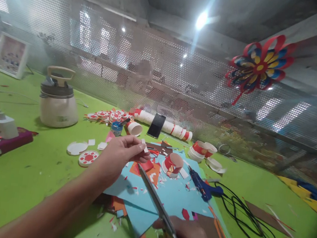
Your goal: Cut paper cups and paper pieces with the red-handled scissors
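Observation:
My left hand [129,149] pinches a small white paper piece [144,146] between thumb and fingertips, above the craft scraps. At the lower right, my right hand [189,236] is wrapped round a pair of scissors [157,201]. The long blades look closed and point up-left, with their tip just below my left fingertips. Under them lie blue paper sheets [143,188] strewn with tiny red and white clippings, and an orange paper piece [153,174]. A red and white paper cup part [172,164] stands on the blue paper. A blue glue gun [205,185] rests to its right.
On the green table [41,197] stand a jug [59,102] and a purple power strip [4,145] at left. Red-dotted white discs [89,158] lie nearby. Behind are a phone [156,125] and a long cup tube [171,128]. A black cord [249,221] loops at right.

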Demonstrator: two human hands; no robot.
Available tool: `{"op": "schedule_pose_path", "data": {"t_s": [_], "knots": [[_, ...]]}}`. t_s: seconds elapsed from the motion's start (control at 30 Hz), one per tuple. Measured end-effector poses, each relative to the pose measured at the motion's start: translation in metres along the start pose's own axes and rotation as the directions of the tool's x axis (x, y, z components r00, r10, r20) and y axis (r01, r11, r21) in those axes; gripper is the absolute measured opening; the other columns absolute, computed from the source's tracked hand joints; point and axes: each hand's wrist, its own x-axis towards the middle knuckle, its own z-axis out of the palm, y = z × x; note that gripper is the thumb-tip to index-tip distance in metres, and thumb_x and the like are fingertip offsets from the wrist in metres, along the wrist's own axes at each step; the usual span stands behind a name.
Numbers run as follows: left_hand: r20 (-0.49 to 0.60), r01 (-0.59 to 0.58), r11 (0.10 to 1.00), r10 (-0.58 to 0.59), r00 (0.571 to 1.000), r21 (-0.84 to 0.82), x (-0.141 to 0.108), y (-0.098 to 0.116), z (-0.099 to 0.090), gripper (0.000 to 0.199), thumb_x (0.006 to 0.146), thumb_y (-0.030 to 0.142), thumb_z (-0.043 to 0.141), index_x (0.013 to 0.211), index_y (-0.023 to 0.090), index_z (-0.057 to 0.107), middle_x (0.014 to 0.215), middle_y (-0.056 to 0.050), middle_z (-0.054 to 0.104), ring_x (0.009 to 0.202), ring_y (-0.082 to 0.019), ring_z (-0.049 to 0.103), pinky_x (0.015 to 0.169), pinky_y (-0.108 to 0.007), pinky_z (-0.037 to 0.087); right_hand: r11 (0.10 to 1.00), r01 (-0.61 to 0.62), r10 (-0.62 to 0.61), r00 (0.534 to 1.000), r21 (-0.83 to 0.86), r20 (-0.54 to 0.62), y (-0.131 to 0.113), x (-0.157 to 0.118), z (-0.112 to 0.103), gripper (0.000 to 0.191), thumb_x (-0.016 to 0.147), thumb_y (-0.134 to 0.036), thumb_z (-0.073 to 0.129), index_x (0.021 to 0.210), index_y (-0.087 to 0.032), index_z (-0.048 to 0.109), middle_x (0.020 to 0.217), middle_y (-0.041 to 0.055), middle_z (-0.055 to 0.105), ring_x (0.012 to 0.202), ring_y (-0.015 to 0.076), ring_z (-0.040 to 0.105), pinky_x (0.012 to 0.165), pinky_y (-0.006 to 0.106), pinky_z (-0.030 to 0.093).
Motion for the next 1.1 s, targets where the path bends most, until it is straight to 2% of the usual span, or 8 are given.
{"op": "schedule_pose_path", "data": {"t_s": [0.07,0.2,0.27,0.4,0.53,0.63,0.93,1.1], "knots": [[-0.002,0.002,1.000,-0.002,1.000,-0.003,-0.001,0.000,0.001,0.021,0.070,0.031,0.075,0.068,0.013,0.064,0.064,-0.005,0.068,0.062,-0.016,0.064,0.069,-0.032,0.052,0.999,0.001,-0.002,1.000,0.035,0.021,0.003,0.000,0.000,0.056,0.086,-0.065,0.038,0.096,-0.023,0.074,0.060,0.0007,0.061,0.049,0.0130,0.051,0.047,0.020,0.039],[-0.016,-0.008,1.000,0.008,1.000,0.000,-0.003,0.002,0.003,0.019,0.072,0.030,0.073,0.068,0.013,0.064,0.065,-0.005,0.067,0.062,-0.015,0.063,0.071,-0.031,0.052,0.988,-0.095,0.110,0.987,0.126,-0.120,-0.007,0.001,-0.001,0.059,0.087,-0.065,0.036,0.101,-0.018,0.068,0.062,0.0021,0.057,0.052,0.0143,0.048,0.050,0.023,0.038],[-0.026,-0.008,1.000,0.008,1.000,-0.005,-0.004,0.003,0.004,0.020,0.072,0.030,0.073,0.068,0.013,0.064,0.066,-0.004,0.067,0.062,-0.014,0.063,0.071,-0.031,0.053,0.977,-0.131,0.153,0.980,0.167,-0.128,-0.010,0.000,-0.001,0.061,0.086,-0.067,0.035,0.101,-0.017,0.066,0.060,0.0008,0.053,0.051,0.0134,0.045,0.050,0.023,0.037],[-0.022,-0.010,1.000,0.010,1.000,-0.004,-0.004,0.003,0.004,0.019,0.074,0.029,0.072,0.068,0.013,0.064,0.067,-0.003,0.066,0.065,-0.013,0.063,0.072,-0.029,0.053,0.969,-0.151,0.184,0.970,0.195,-0.162,-0.005,0.000,0.006,0.064,0.085,-0.070,0.035,0.105,-0.016,0.065,0.064,0.0017,0.056,0.051,0.0125,0.047,0.050,0.023,0.040],[-0.009,-0.016,1.000,0.016,1.000,-0.001,-0.004,0.001,0.004,0.019,0.076,0.029,0.070,0.070,0.013,0.064,0.067,-0.003,0.067,0.065,-0.013,0.062,0.073,-0.029,0.053,0.975,-0.149,0.175,0.972,0.163,-0.158,0.000,0.002,0.011,0.069,0.084,-0.072,0.034,0.103,-0.014,0.065,0.058,0.0008,0.055,0.048,0.0116,0.043,0.045,0.022,0.034],[0.000,-0.020,1.000,0.020,1.000,0.011,-0.004,0.000,0.004,0.018,0.076,0.030,0.070,0.071,0.013,0.064,0.068,-0.004,0.067,0.065,-0.014,0.063,0.073,-0.030,0.053,0.982,-0.134,0.155,0.974,0.130,-0.165,-0.002,0.004,0.010,0.070,0.085,-0.072,0.029,0.102,-0.015,0.066,0.060,0.0024,0.058,0.050,0.0127,0.046,0.045,0.022,0.032],[-0.042,-0.055,0.998,0.055,0.998,-0.011,-0.006,-0.004,0.009,0.017,0.074,0.030,0.072,0.071,0.015,0.066,0.066,-0.002,0.067,0.064,-0.013,0.062,0.070,-0.029,0.052,0.993,-0.068,0.089,0.970,0.101,-0.224,-0.006,0.004,0.009,0.059,0.089,-0.064,0.035,0.100,-0.015,0.066,0.062,0.0026,0.061,0.055,0.0147,0.055,0.052,0.023,0.042],[-0.082,-0.091,0.996,0.089,0.993,-0.021,-0.010,-0.007,0.015,0.017,0.074,0.031,0.072,0.071,0.015,0.066,0.067,-0.002,0.067,0.065,-0.014,0.062,0.071,-0.029,0.051,0.996,-0.078,0.085,0.969,0.038,-0.232,-0.013,0.004,0.006,0.057,0.091,-0.062,0.033,0.098,-0.016,0.067,0.063,0.0028,0.061,0.056,0.0153,0.055,0.053,0.023,0.041]]}}
